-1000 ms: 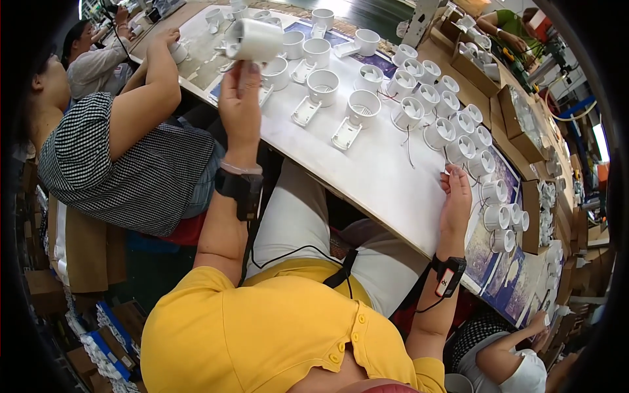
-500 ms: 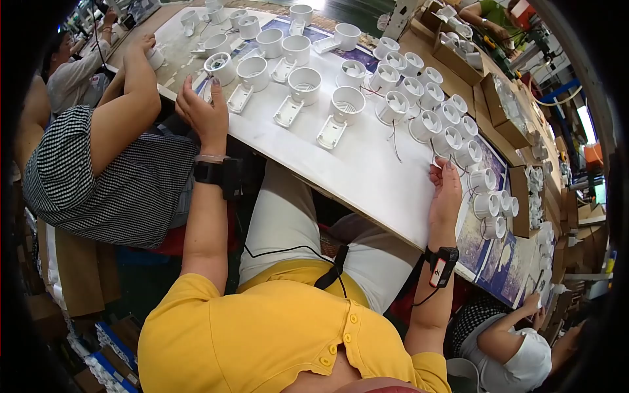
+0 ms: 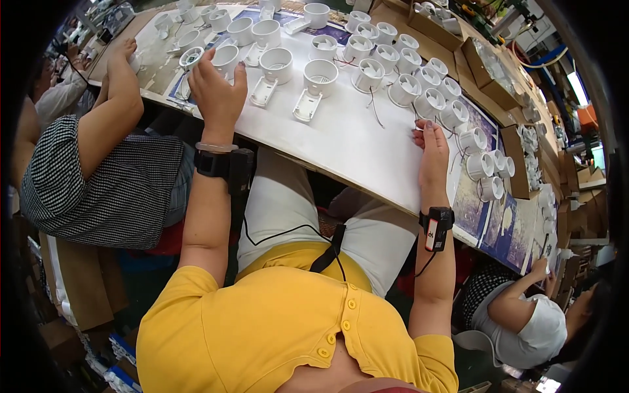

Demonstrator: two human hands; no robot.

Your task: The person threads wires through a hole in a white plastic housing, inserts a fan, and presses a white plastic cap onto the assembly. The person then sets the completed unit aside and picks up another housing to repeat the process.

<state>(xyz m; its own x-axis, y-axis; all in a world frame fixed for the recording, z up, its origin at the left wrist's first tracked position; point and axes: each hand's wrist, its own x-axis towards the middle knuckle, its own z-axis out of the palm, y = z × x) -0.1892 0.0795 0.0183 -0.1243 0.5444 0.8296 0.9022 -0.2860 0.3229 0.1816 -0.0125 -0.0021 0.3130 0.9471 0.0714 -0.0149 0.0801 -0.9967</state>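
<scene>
My left hand [image 3: 217,93] reaches over the far left of the white work surface, thumb and fingers spread. It is in front of a white round cup-shaped housing [image 3: 227,57], and whether it touches the cup I cannot tell. Just left of the fingers stands another round cup with a green part inside [image 3: 191,58]. To the right, white cups with flat rectangular holders attached [image 3: 308,105] stand in a loose row. My right hand [image 3: 433,152] is at the right, fingers curled together beside thin dark wires of the wired white cups [image 3: 430,102]; what they pinch is too small to make out.
Several wired cups crowd the table's far right. Cardboard boxes of white parts [image 3: 488,77] line the back. A person in a checked garment [image 3: 108,180] works close on my left; another person [image 3: 517,314] sits at the right. The table edge [image 3: 314,171] runs before my lap.
The whole view has shifted, so the table sits higher and further left. My left hand has moved from the cup with the green part to the cup right of it. My right hand stays near the wires.
</scene>
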